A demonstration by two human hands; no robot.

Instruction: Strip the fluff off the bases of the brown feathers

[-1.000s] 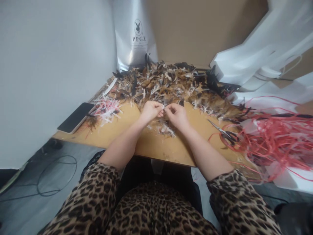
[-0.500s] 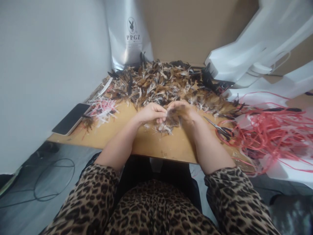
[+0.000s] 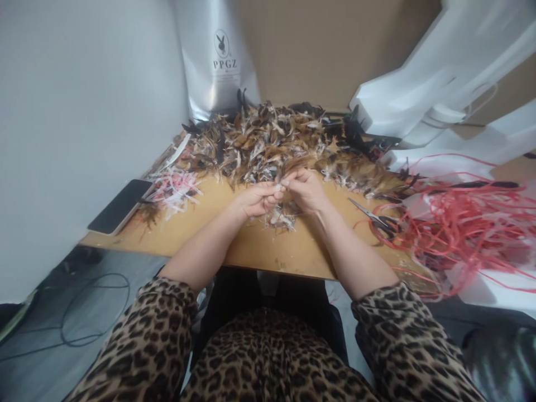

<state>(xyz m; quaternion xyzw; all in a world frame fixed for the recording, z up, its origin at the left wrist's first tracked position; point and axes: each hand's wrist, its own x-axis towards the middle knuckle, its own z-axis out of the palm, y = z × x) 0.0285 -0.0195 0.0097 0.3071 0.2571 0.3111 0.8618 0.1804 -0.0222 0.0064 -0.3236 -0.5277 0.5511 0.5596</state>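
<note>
At far left of the wooden tabletop (image 3: 196,234): dark phone (image 3: 119,205), lying flat at the edge, screen up. Just beside it, loose heap of pink and white strips (image 3: 176,188).
Centre left: left hand (image 3: 253,200), forearm bare and stretched forward from a leopard-print sleeve (image 3: 144,346), fingers curled inward, tips pinched against those of the other hand.
Centre: small tuft of brown feathers (image 3: 288,166), gripped between both sets of fingertips, held above a little scatter of feather scraps (image 3: 281,219) on the board; behind, large feather pile (image 3: 272,139) spread across the back of the table, silver bag (image 3: 220,56) upright behind that.
Centre right: right hand (image 3: 305,190), closed in a pinch on the same tuft, wrist bent, forearm angled in from the right.
Right: scissors (image 3: 374,218), lying flat, apart from both hands. Far right: tangle of red cord (image 3: 460,223), touching the scissor handles.
</note>
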